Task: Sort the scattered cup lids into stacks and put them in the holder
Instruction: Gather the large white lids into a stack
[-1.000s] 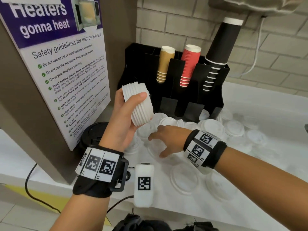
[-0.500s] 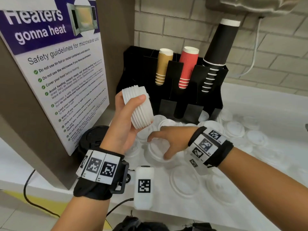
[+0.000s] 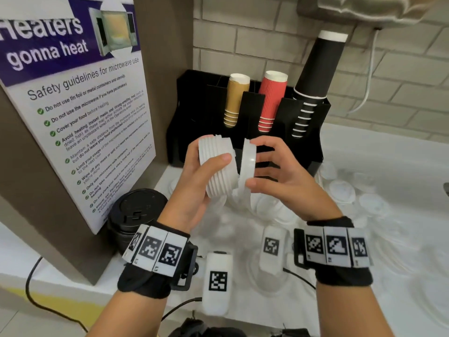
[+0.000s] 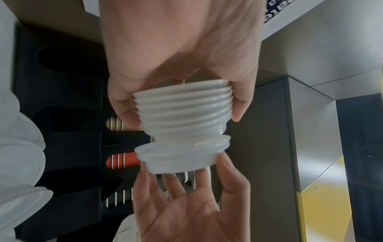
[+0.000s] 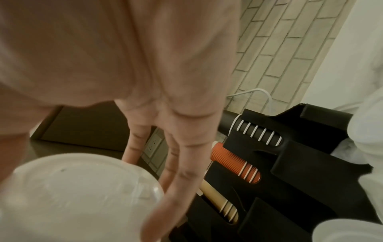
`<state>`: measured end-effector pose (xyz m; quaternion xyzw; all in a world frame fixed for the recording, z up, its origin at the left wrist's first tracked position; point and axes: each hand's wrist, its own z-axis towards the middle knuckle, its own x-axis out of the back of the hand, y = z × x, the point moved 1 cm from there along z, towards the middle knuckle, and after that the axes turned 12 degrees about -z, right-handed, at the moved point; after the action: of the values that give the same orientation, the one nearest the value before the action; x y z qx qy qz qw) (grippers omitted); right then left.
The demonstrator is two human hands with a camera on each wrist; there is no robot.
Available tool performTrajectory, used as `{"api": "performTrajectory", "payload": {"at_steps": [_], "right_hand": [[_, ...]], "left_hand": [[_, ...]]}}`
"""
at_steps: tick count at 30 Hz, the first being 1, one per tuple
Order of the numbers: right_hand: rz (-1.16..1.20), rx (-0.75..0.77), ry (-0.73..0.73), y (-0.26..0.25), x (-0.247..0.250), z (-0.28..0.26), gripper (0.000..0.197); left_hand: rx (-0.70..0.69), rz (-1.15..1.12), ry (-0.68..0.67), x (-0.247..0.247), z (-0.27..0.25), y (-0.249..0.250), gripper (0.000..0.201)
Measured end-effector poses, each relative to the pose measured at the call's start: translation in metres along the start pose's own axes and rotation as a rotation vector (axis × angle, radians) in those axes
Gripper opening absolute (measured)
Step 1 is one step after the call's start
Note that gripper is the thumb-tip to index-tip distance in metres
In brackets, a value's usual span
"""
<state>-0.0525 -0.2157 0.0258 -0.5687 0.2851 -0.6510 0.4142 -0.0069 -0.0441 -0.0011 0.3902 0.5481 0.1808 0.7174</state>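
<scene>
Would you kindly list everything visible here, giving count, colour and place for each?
Lid stack: one, white, gripped in the left hand.
Single lid: one, translucent white, against the stack's end, held by the right hand.
Loose lids: many, count unclear, white and clear, scattered on the counter.
Counter: one, white.
Cup holder: one, black, behind the hands.
Cup stacks: three, tan, red, black, standing in the holder.
Black lids: one stack, left of the hands.
Microwave poster: one, purple and white, far left.
Brick wall: pale, behind.
Left hand: one.
Right hand: one.
</scene>
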Motion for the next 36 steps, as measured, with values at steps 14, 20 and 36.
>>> {"api": "performTrajectory", "payload": {"at_steps": [14,20,36], "right_hand": [[0.063,0.072,-0.022,-0.003,0.0,0.0,0.065],[0.04,0.077,-0.039,0.0,0.0,0.003,0.068],[-1.192,-0.195,-0.888,0.043,-0.041,-0.033,0.085]], "left_hand": [[0.11,0.05,-0.112,0.0,0.01,-0.009,0.059],[0.15,0.069,-0.12,0.001,0.013,-0.011,0.055],[0.081,-0.041,0.08,0.005,0.014,-0.014,0.062]]}}
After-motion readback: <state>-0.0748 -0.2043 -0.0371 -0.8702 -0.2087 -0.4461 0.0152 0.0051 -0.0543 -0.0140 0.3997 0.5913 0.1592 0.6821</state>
